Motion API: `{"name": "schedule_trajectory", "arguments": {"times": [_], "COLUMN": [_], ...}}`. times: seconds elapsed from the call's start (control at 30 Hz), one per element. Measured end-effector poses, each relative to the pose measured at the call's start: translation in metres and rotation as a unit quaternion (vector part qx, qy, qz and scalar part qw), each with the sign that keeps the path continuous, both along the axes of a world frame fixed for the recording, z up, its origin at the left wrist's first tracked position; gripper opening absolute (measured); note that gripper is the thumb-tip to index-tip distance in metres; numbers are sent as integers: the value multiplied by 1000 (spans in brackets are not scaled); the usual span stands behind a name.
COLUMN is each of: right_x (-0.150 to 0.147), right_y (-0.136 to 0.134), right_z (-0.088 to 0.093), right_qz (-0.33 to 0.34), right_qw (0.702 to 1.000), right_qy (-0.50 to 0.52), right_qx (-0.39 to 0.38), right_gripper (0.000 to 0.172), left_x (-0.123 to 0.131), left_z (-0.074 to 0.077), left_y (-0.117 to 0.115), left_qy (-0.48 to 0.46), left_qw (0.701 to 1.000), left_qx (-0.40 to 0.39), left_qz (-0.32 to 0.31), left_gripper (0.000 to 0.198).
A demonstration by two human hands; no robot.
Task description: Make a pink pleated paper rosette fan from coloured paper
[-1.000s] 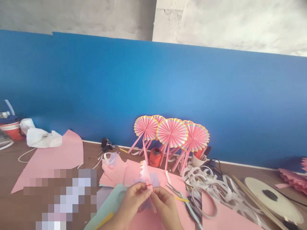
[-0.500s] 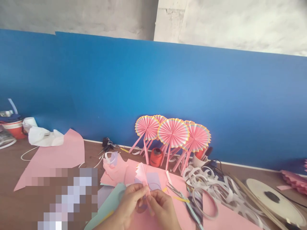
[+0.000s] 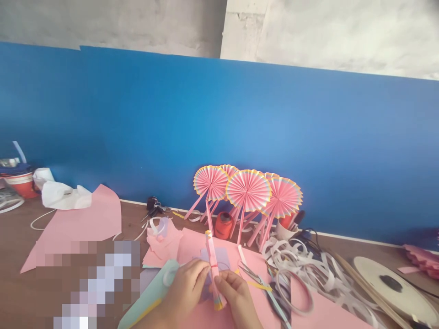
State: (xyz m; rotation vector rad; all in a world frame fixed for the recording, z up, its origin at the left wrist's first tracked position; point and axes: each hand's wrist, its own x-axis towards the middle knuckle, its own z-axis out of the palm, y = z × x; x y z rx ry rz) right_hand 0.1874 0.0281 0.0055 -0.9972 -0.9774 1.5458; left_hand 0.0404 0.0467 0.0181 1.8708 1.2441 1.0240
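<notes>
A narrow bundle of pleated pink paper (image 3: 211, 254), with yellow-tipped ends, stands upright between my hands, pinched in at its middle. My left hand (image 3: 183, 285) is closed, thumb and fingertips pinching at the left side of that waist. Lower down, my right hand (image 3: 236, 292) grips the pleated paper between thumb and fingers. Beneath both hands are pink paper sheets (image 3: 254, 265) and a small lilac paper piece (image 3: 221, 256). Scissors (image 3: 252, 274) and a roll of tape (image 3: 295, 292) lie just right of my right hand.
Round pink paper fans (image 3: 248, 191) stand against the blue panel (image 3: 154, 123), beside a red-orange container (image 3: 223, 225). Curled white strips (image 3: 318, 269) and a cream round disc (image 3: 387, 283) are at right. Green paper (image 3: 154, 288) lies at left, and a red bucket (image 3: 23, 185) at far left.
The pleated paper was spread at its top and mostly covered by my fingers. Now it is a narrow upright bundle, showing both ends. My left fingers have shifted slightly up.
</notes>
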Motion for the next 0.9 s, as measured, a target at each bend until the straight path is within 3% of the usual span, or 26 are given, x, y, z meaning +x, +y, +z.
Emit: {"name": "schedule_trajectory", "arguments": {"times": [0.1,0.2,0.33,0.4,0.47,0.57,0.67,0.8,0.9], "right_x": [-2,-4,-4,-2,2,10,14,16,16], "right_y": [-1,-2,0,1,1,1,2,3,4], "right_z": [-2,-6,-8,-6,-3,0,-3,-11,-12], "right_qz": [19,37,12,-11,-17,-67,-146,-151,-146], "right_qw": [999,998,1000,997,986,945,884,818,787], "right_qy": [26,39,3,-58,-141,-271,-378,-459,-479], "right_qx": [-13,-14,13,40,85,168,231,312,360], "right_gripper": [33,33,34,36,39,41,32,23,19], "left_x": [-3,-1,9,13,15,13,14,18,20], "left_z": [-4,-7,-5,-2,2,4,2,-2,-1], "left_y": [-1,-1,-1,-1,0,1,0,-5,-7], "left_qy": [48,40,-99,-166,-208,-259,-268,-250,-244], "left_qw": [998,998,988,964,950,939,920,921,921], "left_qx": [35,35,-117,-204,-229,-224,-283,-295,-300], "left_qz": [3,19,13,-27,-44,-22,-21,-48,-42], "left_gripper": [29,27,38,43,45,44,47,52,53]}}
